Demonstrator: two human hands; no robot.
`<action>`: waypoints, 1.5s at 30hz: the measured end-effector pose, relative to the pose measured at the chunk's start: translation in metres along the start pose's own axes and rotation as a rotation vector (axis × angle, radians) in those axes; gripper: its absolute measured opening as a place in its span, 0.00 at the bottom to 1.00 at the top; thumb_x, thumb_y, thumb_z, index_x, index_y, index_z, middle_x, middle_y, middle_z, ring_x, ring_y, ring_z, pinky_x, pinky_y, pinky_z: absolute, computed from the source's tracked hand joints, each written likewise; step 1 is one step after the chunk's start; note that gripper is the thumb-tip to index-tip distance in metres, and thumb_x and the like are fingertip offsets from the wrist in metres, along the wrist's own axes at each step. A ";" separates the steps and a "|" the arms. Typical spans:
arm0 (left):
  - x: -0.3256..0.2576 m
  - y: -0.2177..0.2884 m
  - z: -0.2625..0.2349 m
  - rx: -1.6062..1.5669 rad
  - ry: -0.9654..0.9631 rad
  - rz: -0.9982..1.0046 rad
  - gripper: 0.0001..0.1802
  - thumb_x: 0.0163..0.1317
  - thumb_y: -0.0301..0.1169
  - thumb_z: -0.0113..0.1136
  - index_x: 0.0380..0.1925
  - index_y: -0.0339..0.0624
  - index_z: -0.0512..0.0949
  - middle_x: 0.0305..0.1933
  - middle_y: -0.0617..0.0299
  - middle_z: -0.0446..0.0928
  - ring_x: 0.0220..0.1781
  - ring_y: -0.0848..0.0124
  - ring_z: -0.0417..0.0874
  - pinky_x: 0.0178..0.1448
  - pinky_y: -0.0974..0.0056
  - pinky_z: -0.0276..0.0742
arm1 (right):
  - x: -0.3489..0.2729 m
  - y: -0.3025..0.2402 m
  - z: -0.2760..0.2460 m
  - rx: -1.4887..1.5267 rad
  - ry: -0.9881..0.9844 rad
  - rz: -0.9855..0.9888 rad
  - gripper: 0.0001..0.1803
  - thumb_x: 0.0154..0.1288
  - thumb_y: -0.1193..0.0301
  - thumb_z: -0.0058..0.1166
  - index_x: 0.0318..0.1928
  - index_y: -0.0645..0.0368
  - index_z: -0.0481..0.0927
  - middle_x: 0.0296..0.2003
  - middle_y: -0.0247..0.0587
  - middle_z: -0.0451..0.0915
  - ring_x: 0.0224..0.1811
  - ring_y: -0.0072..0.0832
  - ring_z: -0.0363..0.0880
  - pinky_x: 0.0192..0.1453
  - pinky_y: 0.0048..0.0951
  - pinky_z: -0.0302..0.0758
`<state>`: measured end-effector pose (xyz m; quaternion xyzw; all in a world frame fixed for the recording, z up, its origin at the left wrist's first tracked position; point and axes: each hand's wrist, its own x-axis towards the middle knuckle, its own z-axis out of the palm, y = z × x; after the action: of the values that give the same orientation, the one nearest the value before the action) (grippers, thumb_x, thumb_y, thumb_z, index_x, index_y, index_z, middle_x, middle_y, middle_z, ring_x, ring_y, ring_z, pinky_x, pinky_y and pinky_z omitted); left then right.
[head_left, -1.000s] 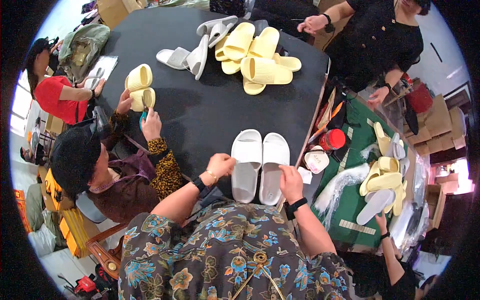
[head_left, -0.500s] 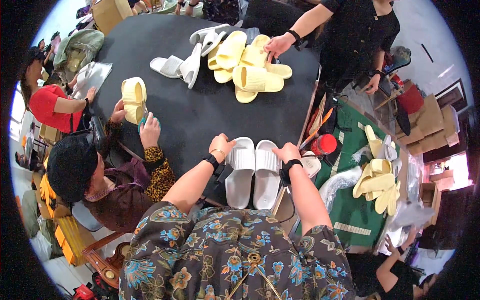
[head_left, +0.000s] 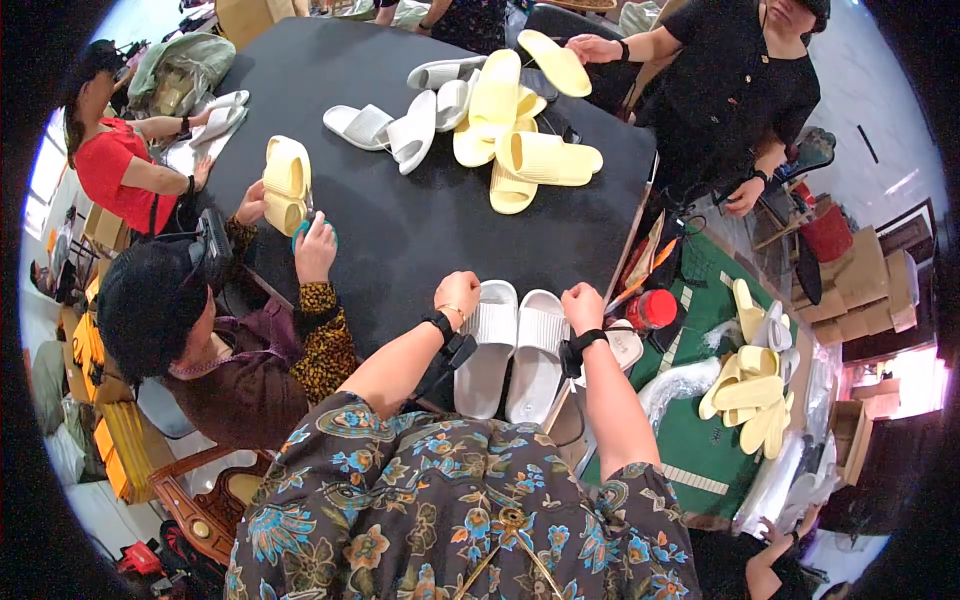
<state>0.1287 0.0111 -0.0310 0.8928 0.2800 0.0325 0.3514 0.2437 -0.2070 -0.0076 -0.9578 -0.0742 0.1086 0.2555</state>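
Observation:
A pair of white slide sandals [head_left: 512,352] lies side by side on the near edge of the black table [head_left: 400,220]. My left hand [head_left: 458,296] rests on the toe end of the left sandal, fingers curled onto it. The toe end of the right sandal is under my right hand [head_left: 582,306]. Both wrists wear dark bands.
A heap of yellow slides [head_left: 520,130] and some white slides [head_left: 400,120] lie at the table's far side. A seated person at my left holds a yellow pair [head_left: 285,185]. A person in black stands at the far right, hand [head_left: 592,47] on a yellow slide. More yellow slides [head_left: 752,390] lie on a green surface at the right.
The white pair has slid toward me to the table's near edge, with both my hands on it. The person in black has lifted a yellow slide from the heap.

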 end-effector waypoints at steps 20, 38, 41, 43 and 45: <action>-0.065 0.017 0.023 -0.442 -0.071 0.337 0.07 0.53 0.31 0.59 0.27 0.39 0.80 0.27 0.57 0.80 0.28 0.66 0.80 0.36 0.64 0.76 | -0.097 -0.012 0.033 0.673 -0.080 -0.253 0.05 0.62 0.74 0.50 0.35 0.63 0.76 0.25 0.36 0.79 0.25 0.20 0.77 0.30 0.24 0.74; -0.064 0.019 0.021 -0.519 -0.188 0.166 0.08 0.55 0.33 0.60 0.31 0.39 0.80 0.29 0.61 0.80 0.31 0.74 0.79 0.37 0.68 0.75 | -0.096 -0.016 0.045 0.432 0.115 -0.369 0.06 0.54 0.74 0.55 0.30 0.63 0.80 0.28 0.46 0.78 0.29 0.35 0.79 0.36 0.31 0.75; -0.058 0.016 0.026 -0.489 -0.170 0.239 0.09 0.56 0.33 0.60 0.31 0.39 0.80 0.29 0.61 0.80 0.32 0.73 0.79 0.38 0.68 0.75 | -0.091 -0.017 0.044 0.420 0.097 -0.334 0.05 0.54 0.74 0.55 0.30 0.63 0.80 0.28 0.45 0.78 0.29 0.33 0.79 0.35 0.30 0.75; -0.058 0.013 0.028 -0.471 -0.179 0.228 0.09 0.56 0.33 0.60 0.32 0.39 0.80 0.29 0.61 0.80 0.32 0.73 0.80 0.39 0.68 0.75 | -0.094 -0.017 0.043 0.435 0.098 -0.330 0.05 0.55 0.74 0.55 0.30 0.63 0.80 0.28 0.44 0.78 0.28 0.32 0.78 0.35 0.29 0.75; -0.057 0.014 0.025 -0.454 -0.179 0.223 0.09 0.56 0.33 0.60 0.32 0.39 0.81 0.29 0.61 0.80 0.32 0.72 0.80 0.39 0.67 0.75 | -0.092 -0.019 0.044 0.446 0.091 -0.332 0.05 0.55 0.73 0.55 0.30 0.63 0.80 0.28 0.44 0.78 0.28 0.33 0.78 0.35 0.30 0.75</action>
<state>0.0944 -0.0426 -0.0330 0.8157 0.1336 0.0540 0.5602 0.1428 -0.1880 -0.0199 -0.8566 -0.1931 0.0359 0.4772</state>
